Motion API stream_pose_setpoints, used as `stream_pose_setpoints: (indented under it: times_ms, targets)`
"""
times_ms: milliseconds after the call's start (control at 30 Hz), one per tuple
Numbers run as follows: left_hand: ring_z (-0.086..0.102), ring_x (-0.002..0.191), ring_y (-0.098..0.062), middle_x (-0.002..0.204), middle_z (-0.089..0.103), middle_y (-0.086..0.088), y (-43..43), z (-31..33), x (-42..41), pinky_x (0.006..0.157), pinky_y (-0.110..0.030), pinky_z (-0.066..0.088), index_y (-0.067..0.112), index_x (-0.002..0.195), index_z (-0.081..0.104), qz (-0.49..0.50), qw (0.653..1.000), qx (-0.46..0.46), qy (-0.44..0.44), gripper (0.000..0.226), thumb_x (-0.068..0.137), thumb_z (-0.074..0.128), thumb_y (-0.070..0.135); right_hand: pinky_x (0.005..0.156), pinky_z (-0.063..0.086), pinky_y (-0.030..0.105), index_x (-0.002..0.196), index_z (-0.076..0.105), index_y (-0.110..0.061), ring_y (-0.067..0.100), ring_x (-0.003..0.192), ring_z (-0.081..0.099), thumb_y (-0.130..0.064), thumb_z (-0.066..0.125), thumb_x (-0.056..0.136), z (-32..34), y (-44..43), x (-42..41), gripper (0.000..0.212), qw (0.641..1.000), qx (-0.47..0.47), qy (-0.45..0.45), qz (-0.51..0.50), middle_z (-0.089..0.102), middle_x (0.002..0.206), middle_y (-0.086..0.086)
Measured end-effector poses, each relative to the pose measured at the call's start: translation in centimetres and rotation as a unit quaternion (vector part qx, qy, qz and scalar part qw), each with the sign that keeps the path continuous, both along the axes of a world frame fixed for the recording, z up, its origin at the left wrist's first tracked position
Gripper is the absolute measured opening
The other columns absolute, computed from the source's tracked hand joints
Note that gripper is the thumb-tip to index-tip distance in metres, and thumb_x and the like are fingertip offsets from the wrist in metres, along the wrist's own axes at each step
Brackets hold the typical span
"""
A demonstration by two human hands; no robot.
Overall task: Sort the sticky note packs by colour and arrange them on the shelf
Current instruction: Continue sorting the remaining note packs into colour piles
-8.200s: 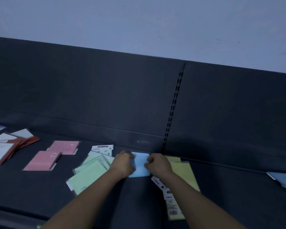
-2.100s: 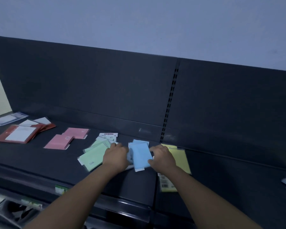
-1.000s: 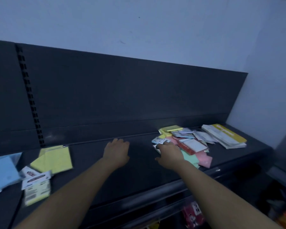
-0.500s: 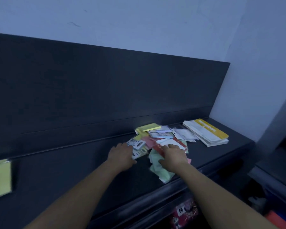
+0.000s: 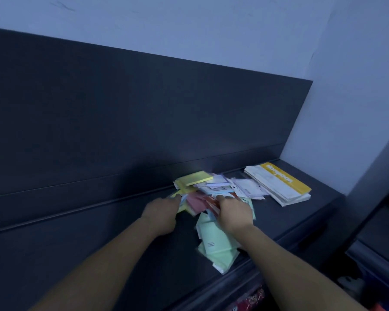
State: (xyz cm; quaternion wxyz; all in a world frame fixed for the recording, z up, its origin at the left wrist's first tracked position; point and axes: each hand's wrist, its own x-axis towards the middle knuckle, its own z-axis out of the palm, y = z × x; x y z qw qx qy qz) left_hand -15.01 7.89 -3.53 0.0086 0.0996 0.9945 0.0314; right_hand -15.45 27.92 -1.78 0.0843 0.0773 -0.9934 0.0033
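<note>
A jumbled pile of sticky note packs [image 5: 213, 191] lies near the right end of the dark shelf [image 5: 76, 243]. It holds a yellow pad [image 5: 195, 178] at the back, a pink pack [image 5: 197, 203] in the middle and pale green packs [image 5: 216, 241] sliding toward the front edge. My left hand [image 5: 162, 212] reaches into the pile's left side, its fingertips touching the yellow and blue packs there. My right hand [image 5: 233, 213] lies on top of the pile with its fingers bent down over red and white packs. Motion blur hides whether it grips one.
A stack of white sheets with a yellow band [image 5: 279, 185] lies at the shelf's far right, near the wall corner [image 5: 301, 131]. The dark back panel [image 5: 144, 108] rises behind the pile. A lower shelf level [image 5: 373, 254] shows at the right.
The view has swung right from the sorted blue, green and yellow groups to the mixed pile. Both hands moved into the pile, and green packs have slid toward the front edge.
</note>
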Motion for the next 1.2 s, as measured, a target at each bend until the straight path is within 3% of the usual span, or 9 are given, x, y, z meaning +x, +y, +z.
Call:
stream_pose_setpoints:
  times_ms: [133, 267, 367, 467, 567, 700, 867, 1067, 1200]
  targets:
    - [0.057, 0.093, -0.024, 0.108, 0.058, -0.006, -1.1, 0.3, 0.2, 0.063, -0.032, 0.041, 0.017, 0.128, 0.039, 0.032, 0.997, 0.067, 0.026, 0.037, 0.091, 0.045, 0.014, 0.065, 0.032, 0.030, 0.097, 0.063, -0.025, 0.026, 0.089, 0.065, -0.031, 0.061, 0.086, 0.4, -0.4, -0.2, 0.012, 0.997, -0.017, 0.072, 0.014, 0.070, 0.090, -0.001]
    - [0.060, 0.078, -0.021, 0.090, 0.058, -0.002, -2.0, 1.3, 0.8, 0.061, -0.035, 0.050, 0.016, 0.107, 0.046, 0.111, 0.959, 0.260, 0.030, 0.019, 0.089, 0.052, 0.016, 0.057, 0.028, 0.027, 0.089, 0.067, -0.022, 0.029, 0.072, 0.065, -0.015, 0.070, 0.075, 1.8, -1.8, 0.1, 0.017, 0.990, -0.063, 0.123, 0.023, 0.069, 0.075, 0.003]
    - [0.061, 0.081, -0.020, 0.094, 0.062, -0.004, -2.3, 2.3, 1.9, 0.066, -0.034, 0.052, 0.013, 0.101, 0.054, 0.164, 0.885, 0.433, 0.040, 0.019, 0.085, 0.063, 0.013, 0.061, 0.037, 0.033, 0.108, 0.060, -0.016, 0.032, 0.085, 0.062, -0.016, 0.049, 0.093, 2.7, -3.2, 0.6, 0.019, 0.974, -0.184, 0.117, 0.056, 0.069, 0.091, 0.009]
    - [0.062, 0.082, -0.020, 0.093, 0.064, -0.005, -2.6, 3.1, 3.9, 0.072, -0.039, 0.055, 0.014, 0.094, 0.056, 0.221, 0.787, 0.575, 0.041, 0.026, 0.077, 0.075, 0.007, 0.072, 0.047, 0.036, 0.110, 0.057, -0.017, 0.028, 0.091, 0.061, -0.024, 0.050, 0.095, 2.9, -4.7, 1.4, 0.018, 0.945, -0.310, 0.085, 0.064, 0.067, 0.096, 0.006]
    - [0.063, 0.077, -0.020, 0.092, 0.065, -0.008, -3.2, 3.3, 6.7, 0.060, -0.034, 0.055, 0.014, 0.089, 0.054, 0.258, 0.712, 0.652, 0.052, 0.033, 0.072, 0.078, 0.000, 0.077, 0.048, 0.036, 0.107, 0.057, -0.013, 0.025, 0.094, 0.060, -0.024, 0.054, 0.095, 2.7, -6.2, 2.7, 0.017, 0.912, -0.402, 0.039, 0.065, 0.066, 0.100, 0.005]
    - [0.063, 0.067, -0.018, 0.091, 0.066, -0.008, -4.3, 3.5, 10.9, 0.045, -0.025, 0.046, 0.010, 0.096, 0.053, 0.295, 0.656, 0.691, 0.075, 0.041, 0.068, 0.081, -0.003, 0.065, 0.038, 0.027, 0.093, 0.057, -0.010, 0.021, 0.083, 0.056, -0.021, 0.056, 0.093, 2.7, -8.4, 5.1, 0.011, 0.883, -0.461, 0.008, 0.091, 0.061, 0.087, -0.002]
    - [0.068, 0.086, -0.024, 0.100, 0.068, -0.008, -7.1, 3.7, 16.4, 0.067, -0.035, 0.056, 0.013, 0.099, 0.051, 0.349, 0.611, 0.699, 0.129, 0.050, 0.064, 0.085, -0.002, 0.059, 0.037, 0.026, 0.087, 0.056, -0.007, 0.015, 0.075, 0.055, -0.017, 0.057, 0.092, 2.9, -12.4, 8.6, 0.011, 0.859, -0.488, -0.033, 0.152, 0.059, 0.080, -0.009]
    - [0.064, 0.078, -0.018, 0.099, 0.064, -0.007, -11.0, 4.5, 23.4, 0.052, -0.024, 0.048, 0.008, 0.108, 0.047, 0.404, 0.593, 0.670, 0.190, 0.057, 0.066, 0.085, 0.004, 0.061, 0.043, 0.026, 0.088, 0.059, -0.010, 0.014, 0.079, 0.062, -0.020, 0.057, 0.093, 3.1, -18.0, 13.1, 0.012, 0.833, -0.492, -0.110, 0.228, 0.067, 0.086, -0.010]
    - [0.065, 0.077, -0.021, 0.097, 0.067, -0.007, -14.4, 4.4, 27.7, 0.057, -0.034, 0.053, 0.010, 0.106, 0.051, 0.442, 0.588, 0.642, 0.215, 0.057, 0.062, 0.088, 0.008, 0.055, 0.041, 0.023, 0.083, 0.057, -0.013, 0.011, 0.073, 0.060, -0.022, 0.058, 0.093, 3.6, -22.1, 16.2, 0.013, 0.828, -0.469, -0.135, 0.276, 0.065, 0.081, -0.011]
